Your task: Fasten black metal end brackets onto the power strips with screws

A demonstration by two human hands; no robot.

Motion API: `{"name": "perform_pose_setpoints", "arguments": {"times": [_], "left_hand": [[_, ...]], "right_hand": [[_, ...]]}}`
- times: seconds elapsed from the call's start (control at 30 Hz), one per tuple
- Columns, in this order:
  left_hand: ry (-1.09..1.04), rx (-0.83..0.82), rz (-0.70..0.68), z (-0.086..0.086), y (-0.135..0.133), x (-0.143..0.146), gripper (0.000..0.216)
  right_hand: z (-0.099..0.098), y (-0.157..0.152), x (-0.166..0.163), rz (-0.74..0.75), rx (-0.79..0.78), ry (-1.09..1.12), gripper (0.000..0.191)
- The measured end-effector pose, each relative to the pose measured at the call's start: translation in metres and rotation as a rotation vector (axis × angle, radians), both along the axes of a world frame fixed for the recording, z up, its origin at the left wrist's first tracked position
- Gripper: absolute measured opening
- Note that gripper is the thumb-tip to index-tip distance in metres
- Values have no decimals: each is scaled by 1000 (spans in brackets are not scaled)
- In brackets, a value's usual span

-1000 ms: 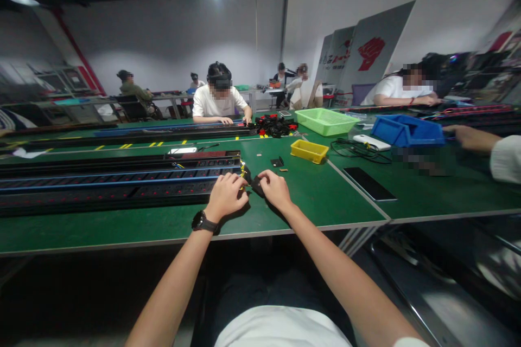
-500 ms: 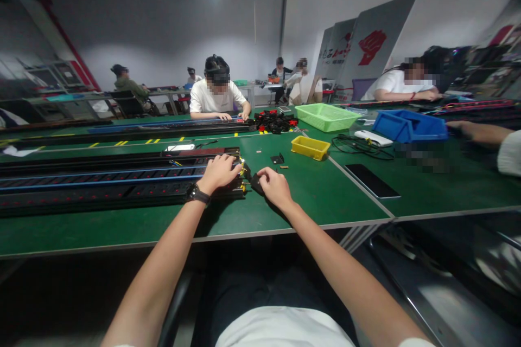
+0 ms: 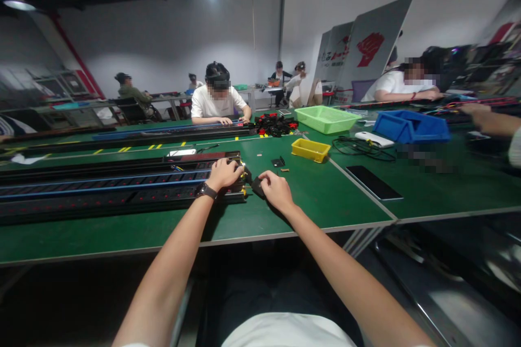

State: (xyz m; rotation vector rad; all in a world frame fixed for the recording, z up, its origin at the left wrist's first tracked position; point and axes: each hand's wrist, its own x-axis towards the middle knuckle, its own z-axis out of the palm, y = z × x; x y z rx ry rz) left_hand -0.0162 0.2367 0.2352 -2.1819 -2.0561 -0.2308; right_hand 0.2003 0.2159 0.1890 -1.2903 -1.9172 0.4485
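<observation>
Right hand (image 3: 277, 188) grip is pinching a black end piece (image 3: 258, 186) beside the right ends of black strips (image 3: 97, 201); left hand (image 3: 223, 174) is resting on them, grip unclear. Yellow bin (image 3: 310, 153), green basket (image 3: 325, 123), blue bin (image 3: 411, 133) are sitting farther right, contents unreadable. Strips are running lengthwise left-right on desk (image 3: 325, 200).

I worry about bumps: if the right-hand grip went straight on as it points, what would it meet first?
Past the black piece in the right-hand grip, probably the end of the long black strips, near the left-hand grip; depth is unclear.
</observation>
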Motion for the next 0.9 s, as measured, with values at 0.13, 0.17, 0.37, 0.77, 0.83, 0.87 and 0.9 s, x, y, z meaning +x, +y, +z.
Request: {"name": "perform_pose_setpoints", "arguments": {"times": [0.13,0.17,0.37,0.77,0.83,0.87,0.9], "left_hand": [[-48,5,7,-4,-1,-2,63],[-62,2,1,-4,-2,-2,63],[-90,-13,-18,-7,-9,-2,57],[-78,-1,-29,-2,-16,1,56],[-77,13,-38,-3,-16,0,55],[-76,17,-44,-3,-16,0,54],[-75,22,-48,-4,-15,-1,53]], "right_hand": [[1,0,0,1,-8,6,28],[1,0,0,3,-7,6,28],[2,-1,0,3,-8,2,28],[5,-4,3,-33,-19,-33,28],[5,-5,4,-42,-29,-43,26],[6,-5,4,-39,-35,-42,25],[6,-5,5,-31,-38,-36,24]]}}
